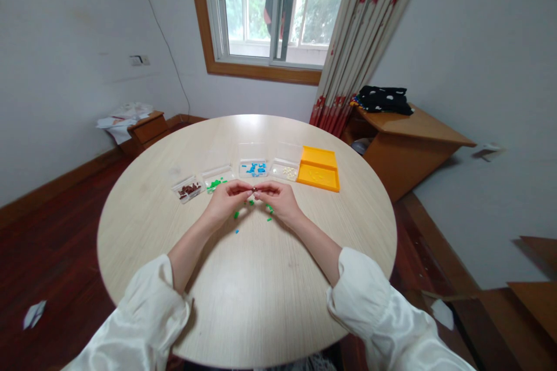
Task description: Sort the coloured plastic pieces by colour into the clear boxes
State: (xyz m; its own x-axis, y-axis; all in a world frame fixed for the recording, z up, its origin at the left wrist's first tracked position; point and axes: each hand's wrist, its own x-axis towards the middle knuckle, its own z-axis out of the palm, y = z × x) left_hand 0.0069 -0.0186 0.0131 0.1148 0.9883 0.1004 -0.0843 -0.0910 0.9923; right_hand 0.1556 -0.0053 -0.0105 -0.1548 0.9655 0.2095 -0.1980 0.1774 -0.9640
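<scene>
My left hand (226,202) and my right hand (279,202) meet over the middle of the round table (261,295). The thumbs and forefingers of both pinch a tiny dark brown building brick (255,189), mostly hidden by the fingertips. Below the hands lie loose green bricks (236,215) and one small blue brick (237,231). Just beyond my left hand is a clear box of green bricks (215,184). Farther left sits a clear box of brown bricks (190,190). Behind the hands stand a clear box of blue bricks (255,169) and one of whitish bricks (288,173).
An open yellow case (319,156) with yellow pieces lies at the right end of the row of boxes. Beyond the table are a window (278,11), a curtain (357,29), and a wooden desk (387,151) with black patterned cloth (383,98) on it.
</scene>
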